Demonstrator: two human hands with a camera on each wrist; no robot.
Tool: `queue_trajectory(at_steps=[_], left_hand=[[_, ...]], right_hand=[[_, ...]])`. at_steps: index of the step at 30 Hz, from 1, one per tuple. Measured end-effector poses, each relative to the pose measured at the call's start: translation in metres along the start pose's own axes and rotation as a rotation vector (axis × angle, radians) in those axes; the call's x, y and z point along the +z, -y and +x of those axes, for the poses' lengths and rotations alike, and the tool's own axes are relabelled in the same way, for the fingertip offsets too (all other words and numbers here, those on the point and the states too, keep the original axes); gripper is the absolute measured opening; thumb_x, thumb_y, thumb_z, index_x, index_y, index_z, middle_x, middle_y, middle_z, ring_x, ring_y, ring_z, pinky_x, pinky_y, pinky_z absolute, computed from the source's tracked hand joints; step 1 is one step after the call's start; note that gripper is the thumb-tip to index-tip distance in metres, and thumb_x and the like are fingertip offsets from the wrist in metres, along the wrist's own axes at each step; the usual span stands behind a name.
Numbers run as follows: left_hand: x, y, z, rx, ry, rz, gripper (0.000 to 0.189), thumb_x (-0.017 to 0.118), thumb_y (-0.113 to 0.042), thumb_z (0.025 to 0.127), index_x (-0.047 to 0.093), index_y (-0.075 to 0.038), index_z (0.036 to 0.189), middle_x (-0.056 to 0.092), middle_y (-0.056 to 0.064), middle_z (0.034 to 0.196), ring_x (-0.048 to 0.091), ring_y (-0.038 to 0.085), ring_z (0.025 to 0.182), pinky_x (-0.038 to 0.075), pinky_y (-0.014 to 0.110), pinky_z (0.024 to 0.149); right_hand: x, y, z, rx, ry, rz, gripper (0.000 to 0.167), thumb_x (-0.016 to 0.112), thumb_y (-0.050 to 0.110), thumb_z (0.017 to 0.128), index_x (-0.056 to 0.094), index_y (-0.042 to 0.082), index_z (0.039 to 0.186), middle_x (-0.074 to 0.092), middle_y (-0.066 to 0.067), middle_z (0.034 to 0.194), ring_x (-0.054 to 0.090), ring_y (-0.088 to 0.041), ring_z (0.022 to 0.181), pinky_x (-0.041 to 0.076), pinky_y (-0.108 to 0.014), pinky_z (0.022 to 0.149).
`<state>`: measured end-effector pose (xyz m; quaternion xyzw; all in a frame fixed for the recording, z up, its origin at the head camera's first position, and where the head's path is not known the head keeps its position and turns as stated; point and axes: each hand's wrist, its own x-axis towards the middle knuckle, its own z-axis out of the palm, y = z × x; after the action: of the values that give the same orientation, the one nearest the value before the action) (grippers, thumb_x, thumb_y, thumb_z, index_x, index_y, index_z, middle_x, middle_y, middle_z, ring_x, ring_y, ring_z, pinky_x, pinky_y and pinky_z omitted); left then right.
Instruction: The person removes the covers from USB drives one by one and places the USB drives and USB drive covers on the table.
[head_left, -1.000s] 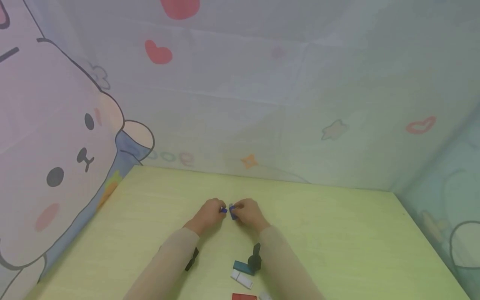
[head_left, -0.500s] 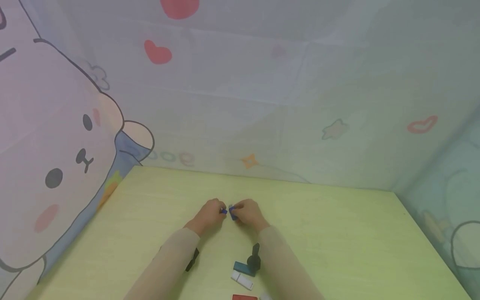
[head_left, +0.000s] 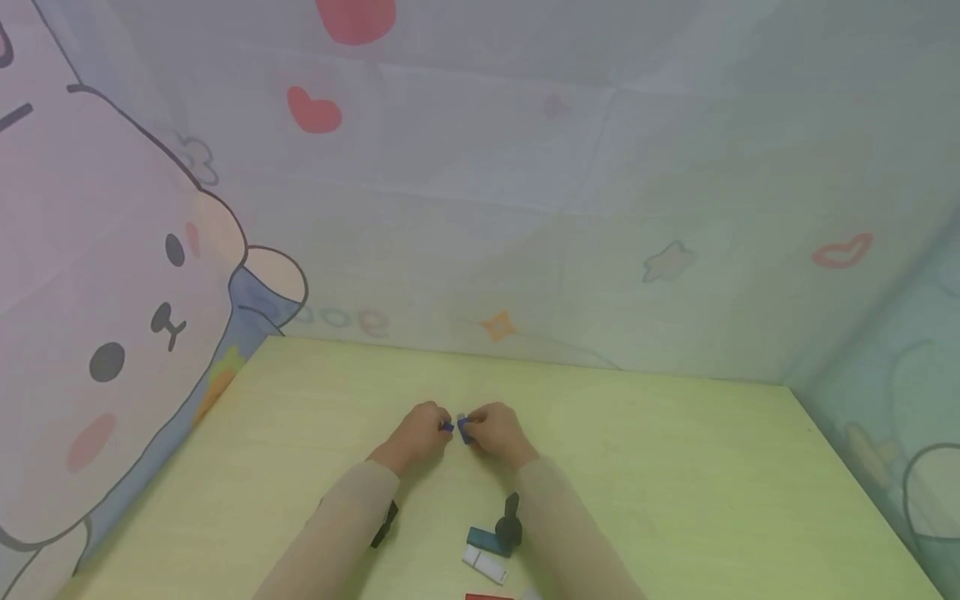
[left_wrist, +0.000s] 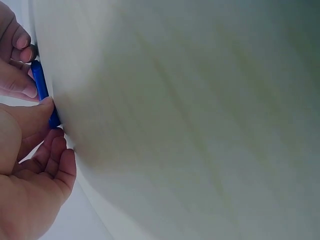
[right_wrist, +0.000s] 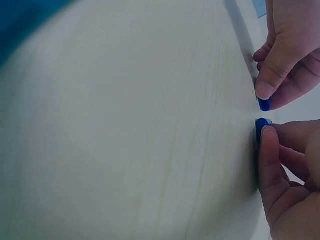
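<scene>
Over the far middle of the table, my left hand [head_left: 416, 432] pinches a small blue cap [head_left: 447, 426] between thumb and fingers. Just right of it, my right hand [head_left: 498, 429] holds a blue USB flash drive [head_left: 465, 430], its light metal plug pointing to the far side. In the head view a narrow gap parts the cap from the drive. The right wrist view also has the cap [right_wrist: 265, 104] and the drive [right_wrist: 261, 128] apart, low at the table surface. Fingers cover much of both pieces; in the left wrist view the blue parts [left_wrist: 42, 82] line up between the hands.
Nearer on the table lie a teal flash drive [head_left: 486, 541], a white one [head_left: 484, 564] and a red piece [head_left: 489, 597] cut by the frame edge. Black wrist gear [head_left: 508, 530] partly overlaps the teal one. A printed cloth [head_left: 525, 208] hangs behind the table.
The head view has shifted slightly, so everything sits a little lower. Both hands keep their grips on the cap and the flash drive, with hardly any movement.
</scene>
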<state>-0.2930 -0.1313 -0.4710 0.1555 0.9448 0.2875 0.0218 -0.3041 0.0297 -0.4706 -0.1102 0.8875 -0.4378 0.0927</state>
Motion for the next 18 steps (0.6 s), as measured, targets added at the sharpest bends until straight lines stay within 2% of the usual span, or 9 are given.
queue_trajectory(at_steps=[7,13,18], left_hand=[[-0.0022,-0.0032,-0.0026,-0.005,0.005,0.006,0.021,0.066,-0.001,0.086,0.066,0.010,0.104,0.059,0.014,0.092,0.057,0.026,0.087,0.050,0.041,0.081],[-0.0030,-0.0044,-0.0024,-0.001,0.005,0.001,0.023,0.065,-0.002,0.087,0.065,0.011,0.106,0.059,0.015,0.093,0.057,0.027,0.088,0.049,0.042,0.084],[-0.0093,-0.0048,-0.0031,-0.029,0.023,-0.033,0.031,0.062,-0.004,0.088,0.061,0.012,0.115,0.061,0.023,0.107,0.060,0.036,0.101,0.048,0.046,0.092]], right_hand=[[0.0003,-0.0002,-0.0010,0.002,-0.010,-0.006,0.030,0.063,0.008,0.090,0.064,-0.010,0.114,0.071,-0.016,0.091,0.061,-0.009,0.057,0.053,-0.024,0.059],[-0.0012,-0.0003,-0.0009,0.008,-0.015,-0.001,0.030,0.063,0.010,0.091,0.065,-0.009,0.113,0.071,-0.014,0.084,0.060,-0.010,0.056,0.052,-0.023,0.058],[-0.0043,-0.0004,-0.0016,0.011,-0.025,0.031,0.035,0.063,0.014,0.091,0.062,-0.010,0.116,0.070,-0.018,0.092,0.064,-0.014,0.062,0.055,-0.026,0.063]])
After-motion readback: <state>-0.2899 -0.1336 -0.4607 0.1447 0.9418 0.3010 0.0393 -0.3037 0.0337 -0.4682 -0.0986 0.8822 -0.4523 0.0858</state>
